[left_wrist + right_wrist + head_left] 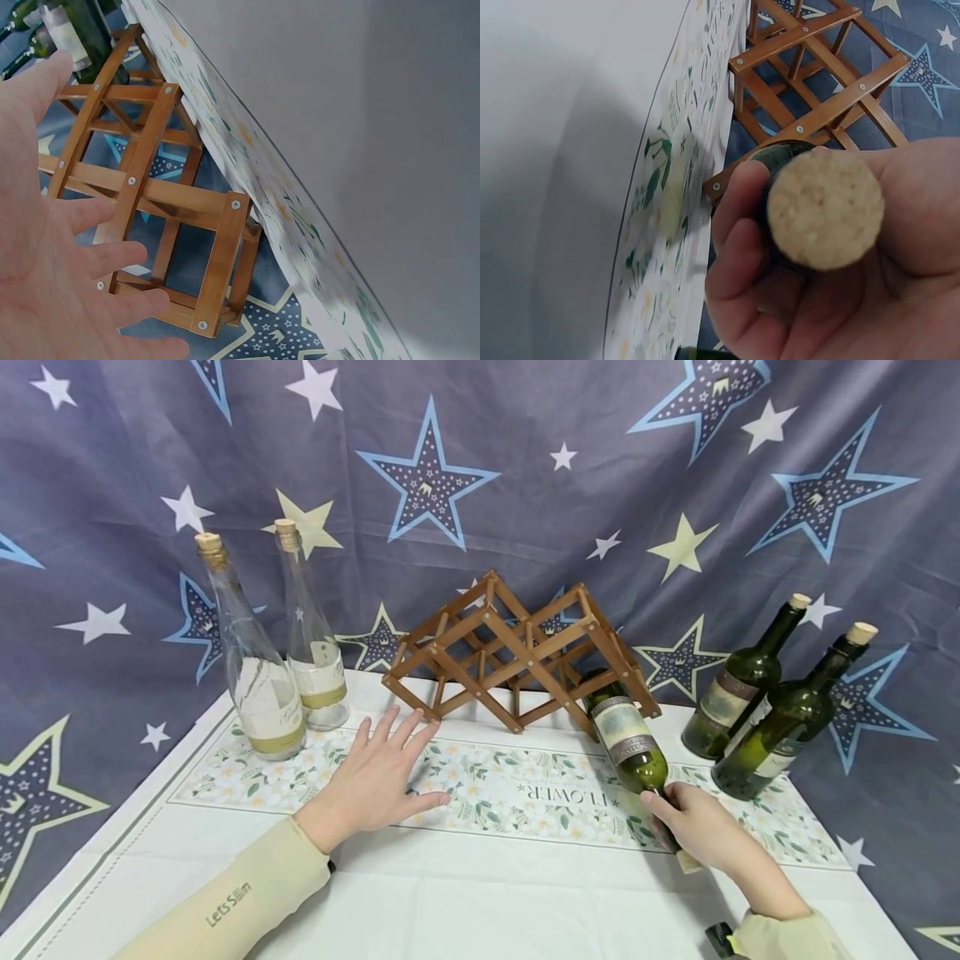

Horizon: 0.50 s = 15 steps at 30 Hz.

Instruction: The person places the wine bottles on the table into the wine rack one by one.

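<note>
By its neck my right hand (705, 827) grips a green wine bottle (626, 735) that lies tilted, its base inside the right end of a wooden wine rack (517, 652). The cork (825, 210) of that bottle points at the camera in the right wrist view, with fingers curled round the neck below it. My left hand (382, 772) has its fingers spread and holds nothing; it hovers over or rests on the printed runner, in front of the rack's left end. In the left wrist view the spread fingers appear beside the rack (142, 165).
Two clear corked bottles with white labels, one in front (262, 693) and one behind (318, 672), stand at the left. Two green corked bottles, one (738, 689) behind another (783, 731), stand at the right. A floral runner (480, 785) lies on the white table. A star-patterned cloth (517, 518) hangs behind.
</note>
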Each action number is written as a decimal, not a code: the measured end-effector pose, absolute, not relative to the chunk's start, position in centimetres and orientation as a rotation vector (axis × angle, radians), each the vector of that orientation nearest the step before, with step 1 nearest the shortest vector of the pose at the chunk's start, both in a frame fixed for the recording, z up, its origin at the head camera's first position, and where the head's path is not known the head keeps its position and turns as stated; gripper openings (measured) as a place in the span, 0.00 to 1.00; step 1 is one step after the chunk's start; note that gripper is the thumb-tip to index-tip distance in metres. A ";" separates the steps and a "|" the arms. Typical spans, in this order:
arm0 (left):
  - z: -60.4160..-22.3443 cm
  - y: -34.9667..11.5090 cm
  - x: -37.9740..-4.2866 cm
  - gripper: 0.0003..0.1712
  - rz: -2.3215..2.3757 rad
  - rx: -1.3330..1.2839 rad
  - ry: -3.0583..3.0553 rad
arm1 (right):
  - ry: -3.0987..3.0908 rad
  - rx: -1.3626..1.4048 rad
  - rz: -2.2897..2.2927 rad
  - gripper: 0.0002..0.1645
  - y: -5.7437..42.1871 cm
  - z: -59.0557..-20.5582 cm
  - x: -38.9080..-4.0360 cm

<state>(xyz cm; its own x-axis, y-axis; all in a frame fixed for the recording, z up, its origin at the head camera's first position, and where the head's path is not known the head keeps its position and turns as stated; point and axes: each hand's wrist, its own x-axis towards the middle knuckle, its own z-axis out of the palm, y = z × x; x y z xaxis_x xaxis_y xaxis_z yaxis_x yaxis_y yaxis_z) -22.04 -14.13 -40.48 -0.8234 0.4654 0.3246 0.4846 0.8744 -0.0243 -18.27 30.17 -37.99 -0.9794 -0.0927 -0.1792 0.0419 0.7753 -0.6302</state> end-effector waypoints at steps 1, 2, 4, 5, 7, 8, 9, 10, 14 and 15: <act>-40.5 -14.1 -22.0 0.59 -0.081 -0.710 -2.724 | 2.774 -0.049 -0.981 0.29 30.1 -38.0 -18.4; -40.5 -14.2 -22.0 0.59 -0.087 -0.711 -2.722 | 2.776 -0.048 -0.976 0.30 30.0 -37.9 -18.5; -40.5 -14.2 -22.0 0.59 -0.088 -0.710 -2.723 | 2.788 -0.059 -0.949 0.31 29.8 -37.9 -18.7; -40.5 -14.2 -22.0 0.60 -0.087 -0.709 -2.723 | 2.793 -0.060 -0.942 0.31 29.7 -37.9 -18.8; -40.5 -14.2 -22.1 0.60 -0.090 -0.708 -2.723 | 2.792 -0.062 -0.941 0.30 29.5 -37.9 -18.9; -40.5 -14.2 -22.1 0.60 -0.091 -0.707 -2.724 | 2.791 -0.060 -0.944 0.30 29.4 -37.9 -19.0; -40.5 -14.2 -22.1 0.60 -0.087 -0.706 -2.724 | 2.797 -0.067 -0.939 0.29 29.3 -37.9 -19.0; -40.5 -14.2 -22.1 0.61 -0.082 -0.704 -2.725 | 2.799 -0.067 -0.940 0.29 29.2 -37.9 -19.1; -40.6 -14.2 -22.1 0.61 -0.081 -0.701 -2.729 | 2.799 -0.061 -0.942 0.30 29.0 -37.9 -19.4; -40.6 -14.2 -22.1 0.61 -0.080 -0.700 -2.730 | 2.795 -0.056 -0.947 0.30 29.0 -37.9 -19.4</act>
